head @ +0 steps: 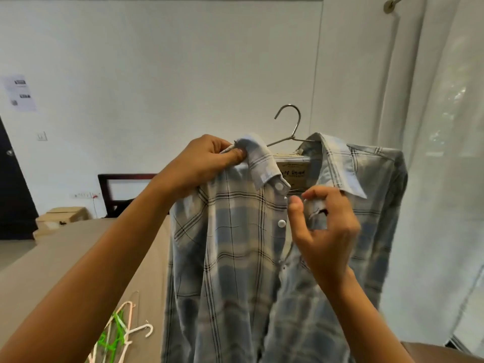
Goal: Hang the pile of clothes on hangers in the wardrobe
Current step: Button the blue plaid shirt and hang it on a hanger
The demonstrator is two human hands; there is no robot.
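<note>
Head view: shirt on hanger, held up before me, button row running straight down.
Left hand: my fingers pinch the collar.
Right hand: fingers curled just right of the top button; I cannot tell whether they grip anything.

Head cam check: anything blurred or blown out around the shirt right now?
Head view: the right hand is motion-smeared; the left hand, gripping the collar of the shirt, is sharp; lower down the fabric goes soft; the curtain at right glows with daylight, folds visible; wide-angle distortion bows the top edge of the wall.
</note>
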